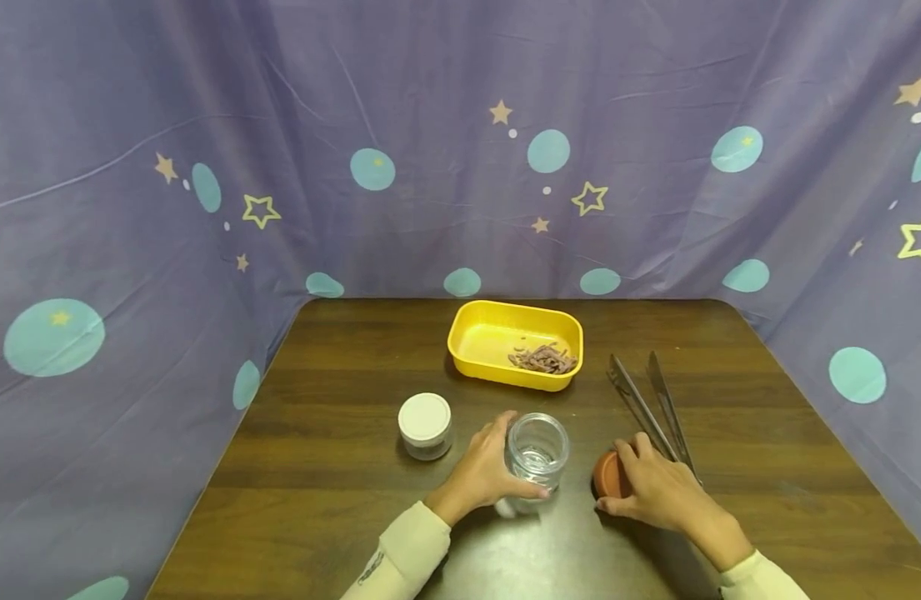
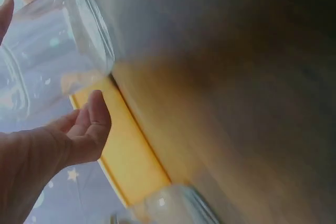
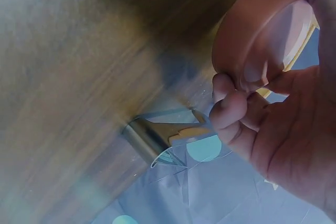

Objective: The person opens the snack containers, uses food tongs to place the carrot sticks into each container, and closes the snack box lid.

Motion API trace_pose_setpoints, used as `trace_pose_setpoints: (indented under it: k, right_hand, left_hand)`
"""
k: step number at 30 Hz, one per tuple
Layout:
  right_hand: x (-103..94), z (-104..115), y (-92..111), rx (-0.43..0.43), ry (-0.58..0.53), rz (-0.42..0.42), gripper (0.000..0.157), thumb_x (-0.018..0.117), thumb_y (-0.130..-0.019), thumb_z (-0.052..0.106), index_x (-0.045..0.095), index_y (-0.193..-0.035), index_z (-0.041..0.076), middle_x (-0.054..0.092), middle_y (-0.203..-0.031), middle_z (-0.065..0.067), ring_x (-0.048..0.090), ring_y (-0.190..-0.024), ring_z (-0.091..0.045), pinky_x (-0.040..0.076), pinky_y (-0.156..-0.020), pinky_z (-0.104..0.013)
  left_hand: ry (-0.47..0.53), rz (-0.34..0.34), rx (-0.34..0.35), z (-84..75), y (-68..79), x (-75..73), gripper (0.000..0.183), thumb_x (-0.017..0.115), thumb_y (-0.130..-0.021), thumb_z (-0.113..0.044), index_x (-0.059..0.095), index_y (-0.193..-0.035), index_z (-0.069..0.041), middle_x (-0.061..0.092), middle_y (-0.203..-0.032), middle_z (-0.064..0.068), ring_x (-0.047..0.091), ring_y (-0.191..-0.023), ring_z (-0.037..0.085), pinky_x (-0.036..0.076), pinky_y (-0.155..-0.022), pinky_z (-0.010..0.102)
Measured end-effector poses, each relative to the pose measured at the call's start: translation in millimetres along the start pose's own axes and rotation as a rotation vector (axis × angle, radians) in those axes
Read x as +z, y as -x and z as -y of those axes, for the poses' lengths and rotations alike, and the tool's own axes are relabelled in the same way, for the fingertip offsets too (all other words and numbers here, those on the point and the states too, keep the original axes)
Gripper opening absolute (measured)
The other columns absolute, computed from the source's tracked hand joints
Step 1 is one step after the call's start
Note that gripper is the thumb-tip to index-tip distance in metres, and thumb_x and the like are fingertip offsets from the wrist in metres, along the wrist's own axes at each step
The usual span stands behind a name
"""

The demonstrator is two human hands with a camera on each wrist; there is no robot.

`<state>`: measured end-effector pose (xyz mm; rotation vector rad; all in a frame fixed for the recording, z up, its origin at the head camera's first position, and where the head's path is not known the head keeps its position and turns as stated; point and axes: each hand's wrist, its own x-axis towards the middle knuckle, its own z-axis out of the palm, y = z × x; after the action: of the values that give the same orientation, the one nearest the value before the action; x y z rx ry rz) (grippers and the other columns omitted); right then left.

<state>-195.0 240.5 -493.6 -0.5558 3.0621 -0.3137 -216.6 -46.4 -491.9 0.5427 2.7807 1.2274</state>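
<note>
A: Left grip [image 1: 481, 475]: how do we enter it?
B: We record it curled round one open glass jar [image 1: 538, 442], thumb along the near side, fingers along the far. Jar clear, upright, mouth uncovered.
A: And the right grip [image 1: 658, 492]?
B: We list it pinching one round lid [image 1: 607, 475], brown-orange, between thumb and fingers. Hollow side turned towards the palm, by the right wrist view. Whether it touches the bench [image 1: 280, 500], we cannot tell.
A: Position of lid to jar?
B: Apart; lid to the right of jar.
A: Next outward?
B: One pair of metal tongs [image 1: 658, 408], lying just past the right grip, joined end nearest it, arms spread away. One white-lidded jar [image 1: 425, 425], upright, left of the open one, not touching it.
A: Beyond those?
B: One yellow tray [image 1: 483, 337], shallow, rounded corners; we count a loose heap of brown strips [image 1: 546, 359] at its right end.
A: Surroundings?
B: Bench, wood-grained; behind it, a purple curtain [image 1: 430, 83] with stars and pale-green rounds.
</note>
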Motion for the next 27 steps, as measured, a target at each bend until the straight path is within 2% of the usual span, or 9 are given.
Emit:
trace_pose_setpoints:
  k: [4,9,12,15,18,20,22,24,27]
  right_hand:
    - [1.3,2,-4,-0.019,0.037,0.018,0.099,0.078,-0.072,0.067,0.055,-0.138,-0.003,0.053,-0.111,-0.017,0.061,-0.080,-0.019,0.046,-0.049,-0.034]
    - [7.6,2,-7,-0.006,0.060,0.032,0.097,0.075,-0.076,0.068,0.057,-0.138,-0.004,0.053,-0.116,-0.019,0.066,-0.092,-0.030,0.053,-0.054,-0.045]
    - [10.8,3,-8,0.007,0.060,0.031,0.097,0.073,-0.077,0.070,0.057,-0.136,-0.006,0.053,-0.116,-0.019,0.066,-0.096,-0.032,0.053,-0.055,-0.048]
    - [9.4,3,-6,0.013,0.044,0.039,0.104,0.070,-0.077,0.074,0.055,-0.138,-0.009,0.051,-0.119,-0.020,0.065,-0.084,-0.029,0.051,-0.051,-0.043]
    - [5.7,4,-2,0.019,0.020,0.020,0.111,0.070,-0.075,0.075,0.050,-0.140,-0.013,0.048,-0.125,-0.026,0.067,-0.080,-0.029,0.049,-0.050,-0.040]
    - [2.7,5,0,0.016,0.007,-0.030,0.110,0.071,-0.077,0.072,0.048,-0.139,-0.015,0.046,-0.126,-0.030,0.065,-0.071,-0.024,0.048,-0.047,-0.033]
    - [-0.5,7,2,0.013,-0.013,-0.122,0.101,0.075,-0.079,0.064,0.049,-0.136,-0.015,0.047,-0.125,-0.031,0.060,-0.064,-0.018,0.045,-0.044,-0.027]
    - [-2.9,9,4,0.000,-0.034,-0.237,0.086,0.080,-0.080,0.052,0.054,-0.131,-0.012,0.051,-0.119,-0.027,0.050,-0.056,-0.011,0.039,-0.040,-0.020]
    - [-4.5,12,6,-0.008,-0.077,-0.393,0.062,0.087,-0.078,0.035,0.060,-0.119,-0.004,0.060,-0.106,-0.015,0.047,-0.056,-0.006,0.035,-0.041,-0.019]
  left_hand:
    - [-0.022,-0.021,-0.021,6.2,15.1,-12.3,0.108,0.098,-0.061,-0.042,0.042,-0.144,-0.002,0.059,-0.137,0.022,0.057,-0.125,0.040,0.049,-0.104,0.055]
    - [-0.004,-0.029,-0.014,15.4,32.5,-21.7,0.092,0.096,-0.065,-0.035,0.048,-0.135,0.001,0.062,-0.133,0.022,0.060,-0.122,0.038,0.051,-0.104,0.051]
    - [-0.008,-0.048,0.004,20.2,39.9,-25.0,0.080,0.094,-0.067,-0.030,0.052,-0.129,0.000,0.065,-0.127,0.018,0.062,-0.118,0.035,0.052,-0.102,0.046]
    - [-0.013,-0.072,0.043,22.6,45.6,-26.5,0.068,0.093,-0.069,-0.025,0.056,-0.121,-0.002,0.068,-0.117,0.012,0.066,-0.110,0.031,0.056,-0.096,0.040]
    - [-0.012,-0.088,0.084,25.5,52.7,-29.0,0.057,0.091,-0.070,-0.024,0.059,-0.113,-0.004,0.071,-0.109,0.011,0.069,-0.103,0.029,0.058,-0.090,0.035]
    - [-0.004,-0.099,0.103,27.8,58.1,-31.9,0.052,0.090,-0.072,-0.022,0.060,-0.110,-0.004,0.072,-0.106,0.012,0.070,-0.099,0.029,0.059,-0.086,0.034]
    - [-0.001,-0.117,0.117,30.2,63.7,-35.5,0.047,0.089,-0.073,-0.020,0.060,-0.107,-0.004,0.072,-0.103,0.012,0.071,-0.097,0.028,0.059,-0.082,0.035]
    - [0.006,-0.134,0.125,32.8,69.6,-39.8,0.042,0.088,-0.075,-0.019,0.061,-0.104,-0.005,0.073,-0.101,0.012,0.072,-0.095,0.027,0.060,-0.080,0.035]
    - [0.016,-0.169,0.127,36.9,79.2,-47.3,0.034,0.085,-0.078,-0.018,0.061,-0.099,-0.007,0.074,-0.096,0.009,0.073,-0.092,0.025,0.060,-0.078,0.037]
